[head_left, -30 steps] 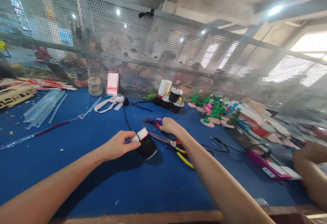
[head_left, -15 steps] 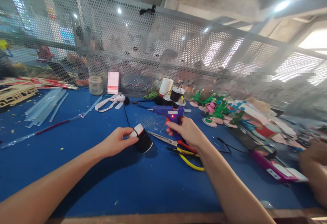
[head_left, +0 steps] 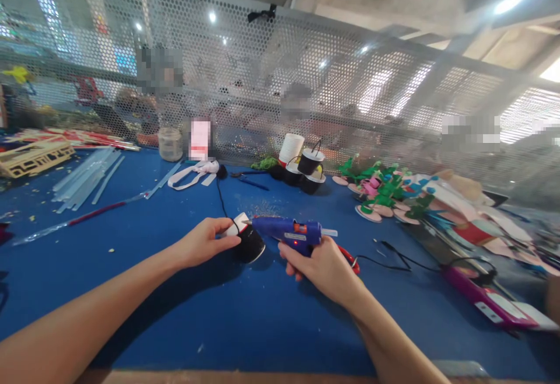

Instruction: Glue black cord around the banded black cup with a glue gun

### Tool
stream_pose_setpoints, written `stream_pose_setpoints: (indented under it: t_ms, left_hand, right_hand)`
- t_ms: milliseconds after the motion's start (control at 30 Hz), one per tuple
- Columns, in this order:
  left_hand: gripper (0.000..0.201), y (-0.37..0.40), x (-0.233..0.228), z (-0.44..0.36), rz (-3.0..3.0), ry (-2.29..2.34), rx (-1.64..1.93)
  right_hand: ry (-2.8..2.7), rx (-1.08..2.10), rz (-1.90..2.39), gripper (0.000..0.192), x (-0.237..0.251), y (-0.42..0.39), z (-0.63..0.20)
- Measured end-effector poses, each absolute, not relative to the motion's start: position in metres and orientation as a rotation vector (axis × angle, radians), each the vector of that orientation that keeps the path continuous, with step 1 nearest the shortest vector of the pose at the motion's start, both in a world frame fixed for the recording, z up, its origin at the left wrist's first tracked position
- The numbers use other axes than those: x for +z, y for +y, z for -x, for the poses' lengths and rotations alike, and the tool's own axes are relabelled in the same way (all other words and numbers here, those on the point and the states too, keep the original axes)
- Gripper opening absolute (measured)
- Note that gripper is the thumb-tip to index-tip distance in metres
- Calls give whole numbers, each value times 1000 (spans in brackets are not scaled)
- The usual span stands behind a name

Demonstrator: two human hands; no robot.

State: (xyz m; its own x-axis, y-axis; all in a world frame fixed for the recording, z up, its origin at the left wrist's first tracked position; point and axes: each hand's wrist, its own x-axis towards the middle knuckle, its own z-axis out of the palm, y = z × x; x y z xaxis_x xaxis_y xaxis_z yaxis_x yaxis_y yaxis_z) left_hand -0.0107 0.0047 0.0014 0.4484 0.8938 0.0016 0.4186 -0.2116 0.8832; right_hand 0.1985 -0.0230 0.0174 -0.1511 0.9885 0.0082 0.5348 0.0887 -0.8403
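Note:
My left hand [head_left: 207,243] pinches a small paper cup [head_left: 251,245] near its white end; the rest is wrapped in black. The cup lies tilted, and a black cord [head_left: 221,197] runs from it back to a black ball of cord [head_left: 221,171]. In my right hand [head_left: 321,267] is a blue hot glue gun [head_left: 286,229], gripped by its handle with a small red light on. Its nozzle points left and is at the cup's white band; whether it touches I cannot tell. Scissors with red handles [head_left: 353,262] lie mostly hidden behind the gun.
Several black-wrapped cups [head_left: 310,162] stand at the back beside a white spool [head_left: 291,149]. Clear glue sticks [head_left: 85,177] lie at left, green-and-pink craft pieces [head_left: 380,188] at right. A purple power strip [head_left: 485,299] is at far right. A perforated metal screen [head_left: 245,74] rises behind.
My right hand has brought the glue gun down and toward the cup, so its nozzle is now at the white band. My left hand still holds the cup. The view has shifted slightly.

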Motion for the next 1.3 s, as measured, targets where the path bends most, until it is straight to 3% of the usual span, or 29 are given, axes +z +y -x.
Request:
stream_pose_setpoints:
  t_ms: [667,1067,1300]
  left_hand:
    - [12,6,3,10,-1871,1144,713]
    - [11,6,1,9,-1895,1107,754]
    - [14,6,3,10,-1918,1073,754]
  right_hand:
    - [-1859,808,1469,18,15,-32,-194]
    - [-2009,429,1297,14,10,-32,-195]
    - [-2030,471,1322,14,14,-33,-195]
